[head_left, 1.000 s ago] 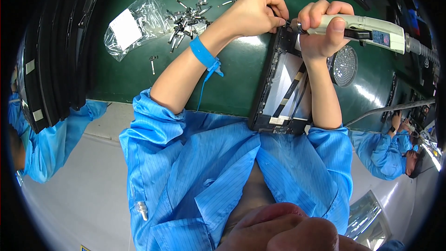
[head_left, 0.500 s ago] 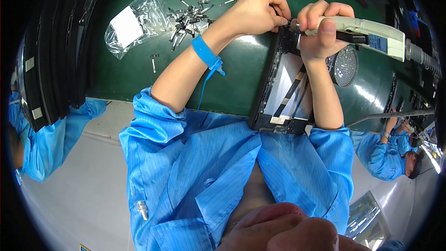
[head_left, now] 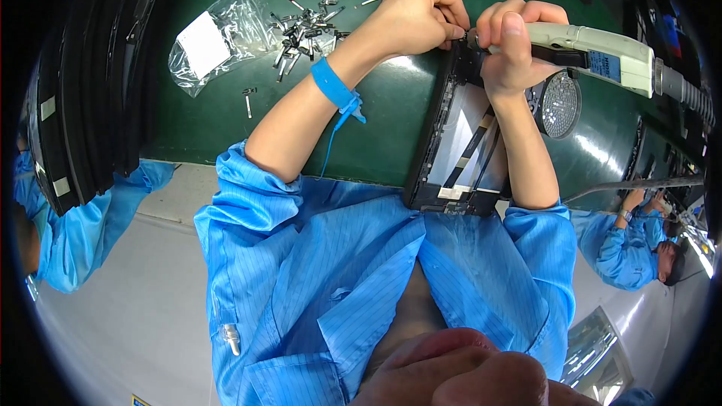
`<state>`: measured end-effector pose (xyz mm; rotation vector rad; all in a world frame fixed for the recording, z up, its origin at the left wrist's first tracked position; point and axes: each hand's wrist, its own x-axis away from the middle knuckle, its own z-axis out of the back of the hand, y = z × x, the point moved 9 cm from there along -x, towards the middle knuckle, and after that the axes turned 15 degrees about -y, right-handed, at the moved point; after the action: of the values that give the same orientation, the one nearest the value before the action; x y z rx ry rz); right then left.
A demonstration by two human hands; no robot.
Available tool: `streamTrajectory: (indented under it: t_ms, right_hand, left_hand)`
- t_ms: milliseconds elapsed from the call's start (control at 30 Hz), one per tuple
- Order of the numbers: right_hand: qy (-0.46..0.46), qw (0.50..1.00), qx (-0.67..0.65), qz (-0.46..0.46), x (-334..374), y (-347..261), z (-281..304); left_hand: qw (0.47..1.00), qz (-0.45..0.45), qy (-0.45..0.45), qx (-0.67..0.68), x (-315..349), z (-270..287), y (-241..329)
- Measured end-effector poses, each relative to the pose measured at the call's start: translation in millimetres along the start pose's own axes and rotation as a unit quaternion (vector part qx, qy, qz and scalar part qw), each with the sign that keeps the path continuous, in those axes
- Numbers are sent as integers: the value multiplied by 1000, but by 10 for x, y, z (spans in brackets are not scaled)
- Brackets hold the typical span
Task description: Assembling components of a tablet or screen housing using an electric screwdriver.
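A black rectangular device housing (head_left: 430, 146) lies on the bench in front of me, its near end against my chest. Pale metal panels and a dark ribbon strip show inside it. My right hand (head_left: 511, 49) is closed around a pale electric screwdriver (head_left: 628, 60), held almost level, with its nose at the housing's far end. At the far left corner, my left hand (head_left: 429, 19) pinches with thumb and forefinger close to that nose. Whatever sits between those fingertips is too small to make out. A blue wrist strap (head_left: 332, 84) circles my left forearm.
Several small metal-and-black parts (head_left: 304, 34) lie loose beside a clear plastic bag (head_left: 244, 19); one small part (head_left: 249, 103) lies apart. A round dish of tiny pieces (head_left: 560, 105) sits right of the housing. Black panels (head_left: 94, 83) stand at left. Co-workers flank both sides.
The screwdriver's nose and my right hand have shifted slightly left, closer to my left fingertips. My right thumb now points further up. My left hand and the housing have hardly moved.
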<state>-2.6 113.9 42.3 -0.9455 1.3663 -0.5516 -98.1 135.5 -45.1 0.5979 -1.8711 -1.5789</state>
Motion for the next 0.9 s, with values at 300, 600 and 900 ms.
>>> streamTrajectory:
  t_ms: [300,600,900]
  right_hand:
    - [-14,1000,-5,10,-38,4,12]
    - [74,984,-49,156,-503,-728,832]
    - [213,971,-32,104,-602,-932,987]
  left_hand:
    - [999,-31,-12,12,-59,65,3]
    - [890,172,42,-420,773,-505,524]
    - [978,94,183,-28,1173,-1124,115]
